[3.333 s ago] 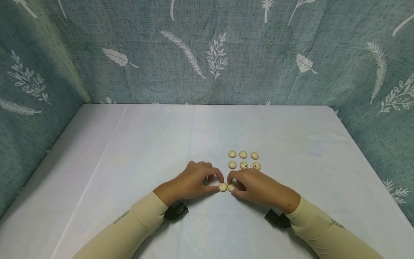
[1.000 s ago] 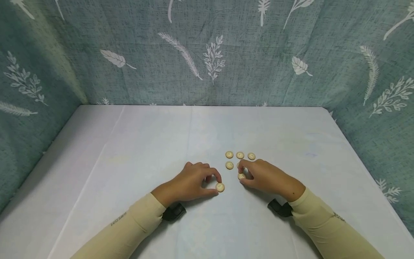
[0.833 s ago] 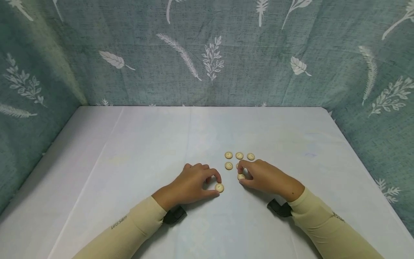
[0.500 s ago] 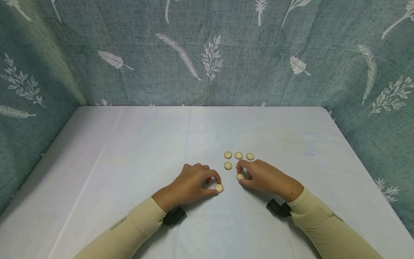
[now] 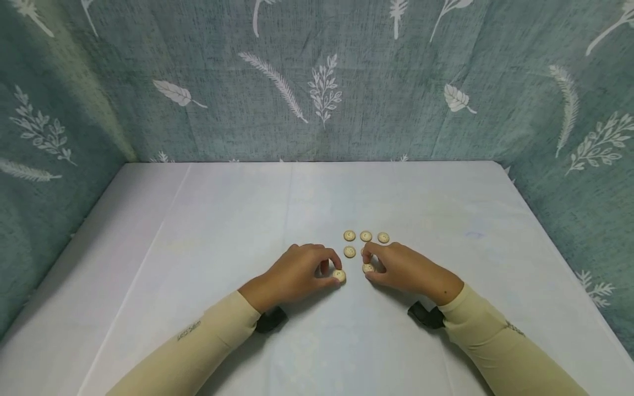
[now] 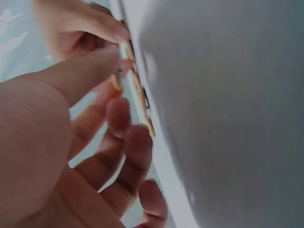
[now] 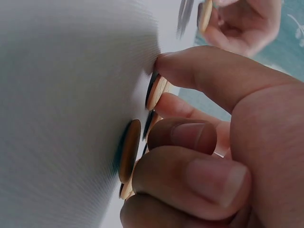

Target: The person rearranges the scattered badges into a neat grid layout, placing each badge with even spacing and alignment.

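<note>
My left hand [image 5: 302, 272] pinches a round pale wooden button [image 5: 339, 276] between thumb and index finger. In the right wrist view, that button [image 7: 205, 16] stands tilted, a little off the cloth. To its right, my right hand [image 5: 403, 267] pinches another wooden button [image 5: 368, 268], low at the cloth, between thumb and curled index finger. Beyond the hands lies a back row of three like buttons [image 5: 365, 236]. In the row before it, one button [image 5: 349, 252] shows whole and another [image 5: 364, 252] peeks out behind my right index finger; the right end is hidden by the hand.
A white cloth [image 5: 213, 220] covers the table, with faint fold lines. Green leaf-patterned fabric [image 5: 317, 82] hangs along the back and both sides. A black wrist camera [image 5: 271, 320] sits under the left wrist, and another black camera [image 5: 426, 316] under the right.
The right hand has carried its button right and back, away from the left hand's button, and then stayed there. Just now the left hand has lifted its button and moved slightly forward and right.
</note>
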Demonstrator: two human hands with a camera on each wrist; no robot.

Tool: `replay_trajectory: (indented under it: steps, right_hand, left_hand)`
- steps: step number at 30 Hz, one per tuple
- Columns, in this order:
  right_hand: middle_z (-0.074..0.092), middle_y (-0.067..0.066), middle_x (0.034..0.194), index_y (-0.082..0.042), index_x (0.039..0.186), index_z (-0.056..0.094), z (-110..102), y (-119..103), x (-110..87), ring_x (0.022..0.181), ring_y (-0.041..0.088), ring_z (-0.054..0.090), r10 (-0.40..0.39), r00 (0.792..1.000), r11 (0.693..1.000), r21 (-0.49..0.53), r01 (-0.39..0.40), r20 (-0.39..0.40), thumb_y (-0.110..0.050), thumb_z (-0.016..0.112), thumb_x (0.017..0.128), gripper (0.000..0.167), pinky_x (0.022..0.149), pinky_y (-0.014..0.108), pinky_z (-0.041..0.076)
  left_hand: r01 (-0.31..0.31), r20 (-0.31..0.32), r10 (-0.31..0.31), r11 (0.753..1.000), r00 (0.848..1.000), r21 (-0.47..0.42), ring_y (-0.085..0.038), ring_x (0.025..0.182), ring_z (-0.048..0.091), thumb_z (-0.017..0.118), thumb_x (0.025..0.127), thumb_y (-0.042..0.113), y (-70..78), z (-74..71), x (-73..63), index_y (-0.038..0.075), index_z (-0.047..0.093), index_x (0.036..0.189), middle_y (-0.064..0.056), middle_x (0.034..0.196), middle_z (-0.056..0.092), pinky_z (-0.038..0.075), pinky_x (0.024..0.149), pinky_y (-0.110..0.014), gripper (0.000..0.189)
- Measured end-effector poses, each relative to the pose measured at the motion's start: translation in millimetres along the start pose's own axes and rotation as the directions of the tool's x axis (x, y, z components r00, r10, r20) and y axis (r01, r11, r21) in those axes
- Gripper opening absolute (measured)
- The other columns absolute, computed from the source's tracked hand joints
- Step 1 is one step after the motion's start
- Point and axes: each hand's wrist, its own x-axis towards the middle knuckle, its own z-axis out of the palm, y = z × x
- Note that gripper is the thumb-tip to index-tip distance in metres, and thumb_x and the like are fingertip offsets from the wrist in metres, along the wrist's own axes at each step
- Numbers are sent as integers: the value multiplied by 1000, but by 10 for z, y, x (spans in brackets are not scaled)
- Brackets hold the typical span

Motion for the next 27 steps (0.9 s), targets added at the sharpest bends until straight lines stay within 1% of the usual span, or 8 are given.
replay_trajectory:
  steps: [5, 10, 18, 27]
  right_hand:
    - [43, -7, 60, -15, 101, 57, 24, -5, 40, 54, 5, 40, -20, 1000, 1000, 2, 20, 9, -16, 69, 93, 15, 53, 22, 34]
    - [42, -8, 60, -15, 101, 57, 38, -24, 64, 54, 5, 39, -36, 999, 999, 1, 36, 1, -16, 69, 93, 15, 53, 22, 33]
    - [41, -8, 59, -15, 100, 57, 60, -28, 70, 54, 5, 39, -35, 999, 999, 0, 35, -9, -16, 69, 93, 14, 53, 22, 33]
    - [41, -7, 60, -15, 100, 57, 57, -19, 61, 54, 5, 39, -34, 999, 999, 14, 34, -4, -17, 69, 92, 15, 53, 22, 33]
  left_hand:
    - [6, -1, -6, 999, 1000, 38, -2, 70, 52, 80, 85, 36, -14, -18, 111, 25, 70, 100, 12, 77, 61, 40, 71, -32, 21]
    - [7, 8, -7, 998, 1000, 58, -2, 73, 53, 79, 86, 37, -21, -8, 179, 26, 70, 101, 13, 77, 59, 41, 74, -34, 20]
    - [6, 53, -10, 998, 999, 70, -4, 75, 52, 77, 88, 36, -15, 35, 187, 27, 70, 102, 12, 79, 57, 39, 73, -36, 18]
    - [11, 75, -16, 998, 997, 68, -5, 76, 52, 78, 87, 36, -13, 43, 193, 27, 70, 104, 11, 80, 57, 39, 74, -36, 21]
